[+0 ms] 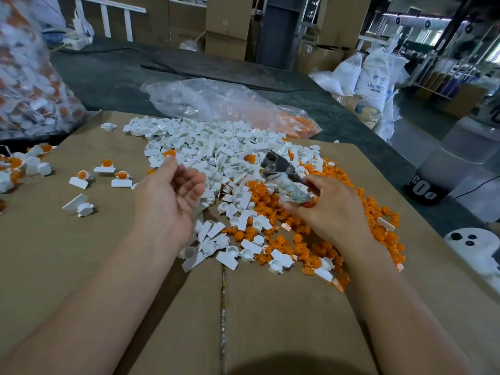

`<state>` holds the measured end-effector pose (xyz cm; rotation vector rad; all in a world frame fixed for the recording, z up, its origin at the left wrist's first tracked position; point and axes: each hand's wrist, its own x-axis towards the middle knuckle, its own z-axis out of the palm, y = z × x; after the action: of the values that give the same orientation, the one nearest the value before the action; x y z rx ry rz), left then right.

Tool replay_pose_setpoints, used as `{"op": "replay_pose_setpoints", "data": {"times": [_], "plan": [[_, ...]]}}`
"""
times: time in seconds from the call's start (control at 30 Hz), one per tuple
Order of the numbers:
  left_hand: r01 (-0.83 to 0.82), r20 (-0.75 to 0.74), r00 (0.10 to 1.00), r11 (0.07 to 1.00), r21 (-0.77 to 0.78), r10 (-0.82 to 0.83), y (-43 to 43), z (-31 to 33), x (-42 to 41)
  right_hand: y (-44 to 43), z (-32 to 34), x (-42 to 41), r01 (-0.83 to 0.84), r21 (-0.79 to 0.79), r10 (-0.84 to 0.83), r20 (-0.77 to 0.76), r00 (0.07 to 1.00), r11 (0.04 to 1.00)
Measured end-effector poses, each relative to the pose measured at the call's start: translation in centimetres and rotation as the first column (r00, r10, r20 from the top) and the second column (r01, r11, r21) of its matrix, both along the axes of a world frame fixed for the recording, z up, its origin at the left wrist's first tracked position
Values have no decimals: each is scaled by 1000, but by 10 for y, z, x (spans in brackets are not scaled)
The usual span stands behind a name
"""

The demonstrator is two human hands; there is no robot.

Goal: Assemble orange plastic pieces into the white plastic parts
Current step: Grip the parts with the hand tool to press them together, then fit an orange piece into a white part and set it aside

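Observation:
A heap of white plastic parts (216,150) covers the middle of the cardboard sheet (81,266). Beside it, to the right and nearer me, lies a heap of orange plastic pieces (359,212). My left hand (167,196) hovers at the white heap's left edge, palm turned inward, fingers loosely curled and empty. Its thumb tip is next to an orange piece (169,153); whether they touch is unclear. My right hand (330,209) grips the tape-wrapped handle of a small dark-headed tool (277,165) above the orange heap.
Several white parts fitted with orange pieces (121,179) lie at the left. A full clear bag of such parts (27,77) stands at far left. A slack clear bag holding orange pieces (243,109) lies behind the heaps. A white object with black dots (473,247) sits at right.

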<state>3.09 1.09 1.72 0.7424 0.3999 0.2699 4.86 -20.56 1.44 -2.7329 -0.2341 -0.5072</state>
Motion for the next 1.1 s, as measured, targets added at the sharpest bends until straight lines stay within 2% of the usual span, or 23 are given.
{"op": "replay_pose_setpoints", "data": {"times": [0.17,0.4,0.5,0.53,0.6,0.63,0.67,0.73,0.77,0.8,0.83,1.0,1.1], "plan": [[-126,-54,992,958,-259,116,19,4,4,-13,-3,11,99,-50,-103,-98,990,994],[-145,-101,988,937,-318,118,47,4,8,-19,-3,13,136,-79,-146,-136,980,988],[-103,-152,986,972,-212,71,42,6,8,-20,-4,15,139,-110,-155,-157,975,984],[-67,-157,986,991,-114,49,38,7,8,-20,-4,16,144,-115,-162,-166,973,983],[12,-143,990,977,211,19,29,7,6,-21,-5,17,153,-121,-174,-185,967,981],[39,-133,991,909,414,18,24,6,4,-21,-5,17,153,-121,-174,-192,966,981],[53,-118,993,785,617,25,20,3,2,-21,-5,17,152,-121,-174,-196,965,981],[36,-50,998,414,909,24,13,-5,-2,-21,-5,17,151,-117,-173,-205,963,982],[29,-34,999,230,973,16,10,-8,-4,-21,-5,17,152,-113,-174,-213,961,982],[35,-36,999,89,995,11,8,-11,-3,-21,-4,17,153,-108,-174,-225,959,982],[59,-59,998,0,998,1,6,-14,-2,-20,-4,16,153,-104,-174,-236,956,983],[201,-200,979,-216,955,30,5,-16,5,-21,-4,18,146,-99,-167,-261,951,984],[198,-187,980,-251,948,67,5,-17,5,-22,-6,19,142,-127,-173,-278,945,982]]}}
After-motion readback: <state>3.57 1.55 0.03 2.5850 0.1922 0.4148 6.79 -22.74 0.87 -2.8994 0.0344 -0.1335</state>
